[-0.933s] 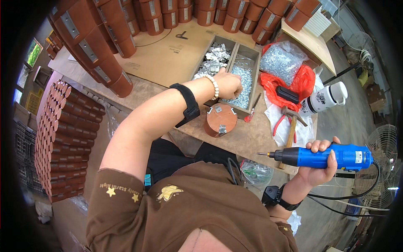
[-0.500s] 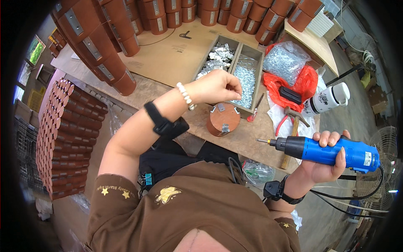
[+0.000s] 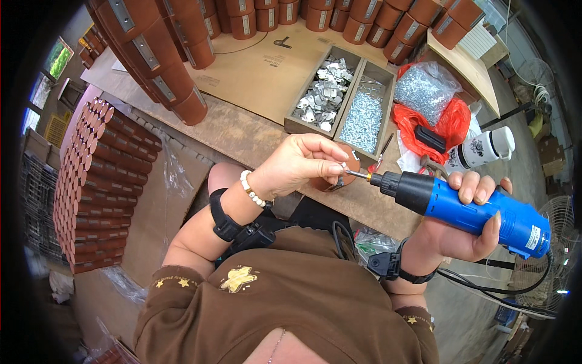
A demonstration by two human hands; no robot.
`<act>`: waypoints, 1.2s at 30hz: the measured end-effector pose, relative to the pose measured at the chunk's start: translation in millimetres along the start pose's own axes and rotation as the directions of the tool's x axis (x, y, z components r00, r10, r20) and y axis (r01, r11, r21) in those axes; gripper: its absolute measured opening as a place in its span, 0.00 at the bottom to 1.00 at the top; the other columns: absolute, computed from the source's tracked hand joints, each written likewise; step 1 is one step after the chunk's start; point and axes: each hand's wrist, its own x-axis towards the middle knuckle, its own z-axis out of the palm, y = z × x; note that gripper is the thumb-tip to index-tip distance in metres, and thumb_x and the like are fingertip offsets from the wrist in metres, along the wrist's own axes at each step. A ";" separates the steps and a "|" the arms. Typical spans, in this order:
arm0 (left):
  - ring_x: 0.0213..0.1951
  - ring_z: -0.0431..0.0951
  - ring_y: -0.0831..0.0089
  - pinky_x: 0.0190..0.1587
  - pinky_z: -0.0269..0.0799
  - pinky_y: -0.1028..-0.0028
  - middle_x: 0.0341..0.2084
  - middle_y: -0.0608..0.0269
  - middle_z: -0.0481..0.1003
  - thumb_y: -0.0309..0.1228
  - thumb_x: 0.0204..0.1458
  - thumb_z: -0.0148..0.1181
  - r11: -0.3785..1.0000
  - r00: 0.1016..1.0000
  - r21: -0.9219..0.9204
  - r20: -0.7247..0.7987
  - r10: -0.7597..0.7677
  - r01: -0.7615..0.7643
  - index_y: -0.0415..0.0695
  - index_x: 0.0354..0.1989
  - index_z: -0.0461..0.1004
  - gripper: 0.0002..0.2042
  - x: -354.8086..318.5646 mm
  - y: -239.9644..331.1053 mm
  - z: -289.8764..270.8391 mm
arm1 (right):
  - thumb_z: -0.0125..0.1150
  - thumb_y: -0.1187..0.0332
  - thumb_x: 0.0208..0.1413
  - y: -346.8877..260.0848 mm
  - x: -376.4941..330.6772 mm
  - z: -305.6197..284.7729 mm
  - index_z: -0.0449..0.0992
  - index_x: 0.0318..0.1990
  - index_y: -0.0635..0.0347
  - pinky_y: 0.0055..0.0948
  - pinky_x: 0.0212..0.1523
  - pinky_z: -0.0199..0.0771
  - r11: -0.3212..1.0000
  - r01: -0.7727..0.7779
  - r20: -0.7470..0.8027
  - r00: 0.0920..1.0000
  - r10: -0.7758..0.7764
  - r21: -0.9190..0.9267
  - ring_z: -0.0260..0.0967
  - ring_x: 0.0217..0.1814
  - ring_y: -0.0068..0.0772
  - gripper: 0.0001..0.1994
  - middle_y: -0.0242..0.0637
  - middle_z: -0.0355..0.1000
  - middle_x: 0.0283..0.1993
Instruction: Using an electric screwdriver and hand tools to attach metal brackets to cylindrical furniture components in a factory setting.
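Observation:
My left hand pinches a small screw, of which only a bit shows at the fingertips. The screw is at the tip of the bit of a blue electric screwdriver. Wrapped round the screwdriver's body is my right hand, the bit pointing left. Behind and below the left fingers a round reddish-brown box with metal fittings stands on the bench, partly hidden. Just beyond it are two joined wooden trays: one of metal clasp pieces, one of silvery screws.
Tall stacks of brown cylinders stand at the back and left. A small screwdriver lies right of the trays, near a red bag, a bag of screws, and a white bottle. More cylinders are piled at left.
My left hand has come back from the screw tray toward the electric screwdriver, bringing a screw to its bit. The right hand, still gripping the electric screwdriver, has shifted slightly.

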 end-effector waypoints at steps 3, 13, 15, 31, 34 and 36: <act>0.25 0.73 0.78 0.29 0.70 0.82 0.25 0.61 0.73 0.21 0.44 0.56 0.999 0.999 0.002 0.018 0.051 -0.051 0.37 0.32 0.72 0.06 -0.7 -5.5 1.3 | 0.47 0.65 0.45 -0.9 -1.4 2.8 0.55 0.51 0.61 0.36 0.36 0.62 1.000 0.009 -0.011 1.000 -0.009 0.001 0.61 0.29 0.31 0.24 0.36 0.61 0.29; 0.25 0.72 0.80 0.27 0.69 0.83 0.25 0.60 0.74 0.23 0.44 0.56 1.000 0.999 0.000 -0.029 -0.030 0.030 0.38 0.32 0.72 0.06 -4.3 -9.5 7.6 | 0.49 0.66 0.43 -3.8 -4.3 10.2 0.56 0.49 0.65 0.34 0.37 0.59 0.998 0.035 0.025 0.999 -0.033 -0.055 0.58 0.29 0.28 0.24 0.35 0.59 0.27; 0.25 0.72 0.81 0.27 0.68 0.83 0.25 0.60 0.74 0.24 0.45 0.55 0.994 0.997 0.087 -0.047 -0.068 0.072 0.38 0.31 0.72 0.05 -5.0 -8.2 7.9 | 0.49 0.66 0.43 -3.1 -4.6 9.6 0.56 0.49 0.65 0.33 0.36 0.59 0.998 0.033 0.033 0.999 -0.031 -0.059 0.58 0.29 0.28 0.24 0.35 0.59 0.27; 0.34 0.73 0.74 0.38 0.67 0.76 0.26 0.62 0.74 0.22 0.45 0.54 0.627 0.961 0.729 0.185 0.206 -0.274 0.38 0.30 0.71 0.04 -8.7 -17.9 10.5 | 0.50 0.67 0.43 -3.2 2.3 15.4 0.49 0.54 0.63 0.37 0.30 0.65 0.984 -0.044 0.125 0.990 0.067 -0.173 0.61 0.24 0.34 0.28 0.40 0.61 0.27; 0.38 0.70 0.70 0.42 0.63 0.73 0.31 0.63 0.73 0.26 0.44 0.56 0.566 0.972 0.791 0.172 0.161 -0.234 0.39 0.32 0.71 0.07 -9.2 -15.9 8.1 | 0.49 0.68 0.43 1.8 1.7 15.0 0.50 0.53 0.63 0.38 0.31 0.66 0.983 -0.069 0.114 0.989 0.089 -0.172 0.61 0.25 0.35 0.28 0.40 0.61 0.28; 0.40 0.68 0.68 0.43 0.62 0.71 0.33 0.63 0.72 0.28 0.41 0.59 0.428 0.921 0.832 0.226 0.318 -0.353 0.40 0.34 0.70 0.11 -7.9 -17.7 8.5 | 0.49 0.68 0.43 5.8 1.1 15.2 0.50 0.53 0.63 0.38 0.31 0.66 0.984 -0.078 0.105 0.990 0.096 -0.162 0.61 0.26 0.35 0.28 0.40 0.61 0.28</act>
